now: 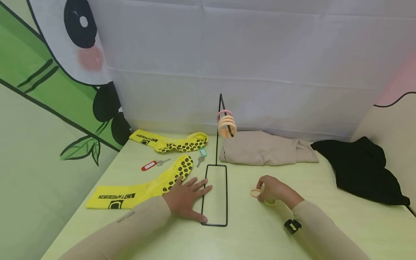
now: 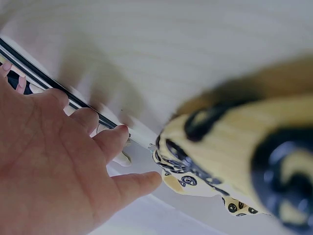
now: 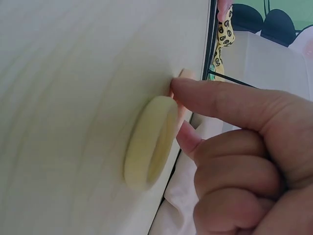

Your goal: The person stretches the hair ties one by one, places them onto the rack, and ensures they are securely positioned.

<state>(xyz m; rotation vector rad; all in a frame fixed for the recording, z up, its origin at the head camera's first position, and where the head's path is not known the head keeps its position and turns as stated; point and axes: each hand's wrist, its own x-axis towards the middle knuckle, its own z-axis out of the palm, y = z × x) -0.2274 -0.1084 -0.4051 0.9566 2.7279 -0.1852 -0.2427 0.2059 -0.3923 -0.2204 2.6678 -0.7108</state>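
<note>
A bare stretch of bench (image 1: 325, 195) lies open between the wire stand's rectangular base (image 1: 214, 195) and the black cloth (image 1: 364, 169). The stand's upright rod (image 1: 217, 144), carrying stacked rings (image 1: 226, 124), rises mid-bench, just left of the folded beige cloth (image 1: 263, 148) against the back wall. To the left, 2 yellow socks (image 1: 143, 189) and 2 tagged keys (image 1: 152, 165) crowd the surface. The left hand (image 1: 186, 196) rests across the base's left edge; the right hand (image 1: 273, 189) sits on open bench beside 2 loose rings (image 3: 149, 142).
</note>
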